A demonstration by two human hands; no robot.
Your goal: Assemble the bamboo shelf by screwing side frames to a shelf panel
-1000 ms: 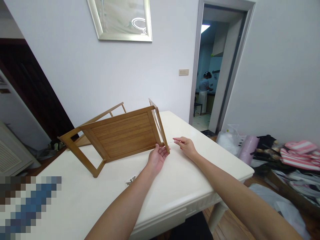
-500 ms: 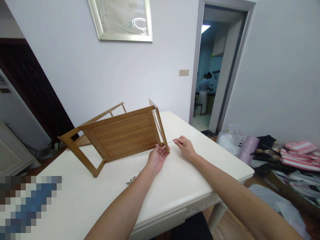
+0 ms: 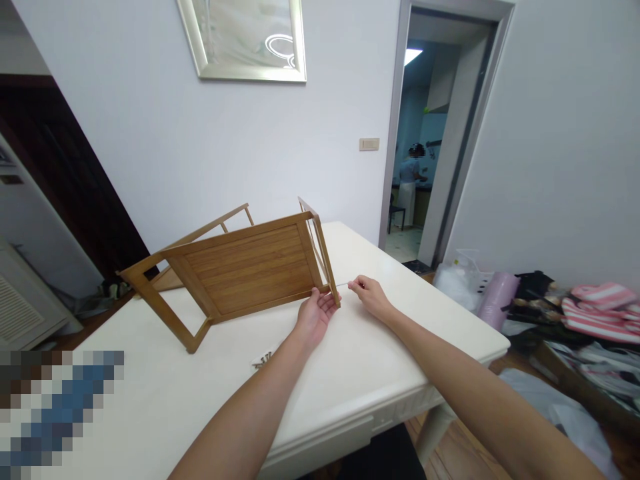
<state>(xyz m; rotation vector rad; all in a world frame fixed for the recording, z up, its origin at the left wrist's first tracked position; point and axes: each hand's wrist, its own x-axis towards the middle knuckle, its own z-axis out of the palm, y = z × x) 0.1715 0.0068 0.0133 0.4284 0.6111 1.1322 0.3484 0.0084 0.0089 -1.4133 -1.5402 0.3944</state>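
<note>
A bamboo shelf frame lies tipped on its side on the white table. My left hand cups the frame's lower right corner, fingers curled against the wood. Just to the right of that corner my right hand pinches a thin metal tool whose tip points at the frame's side rail. Several loose screws lie on the table near my left forearm.
A person stands in the far room beyond the open doorway. Bags and striped cloth are piled on the floor at the right. A framed picture hangs on the wall. A dark cabinet stands at the left.
My right hand has slid slightly left, bringing the thin tool closer to the frame's corner. The left hand and the frame have stayed where they were.
</note>
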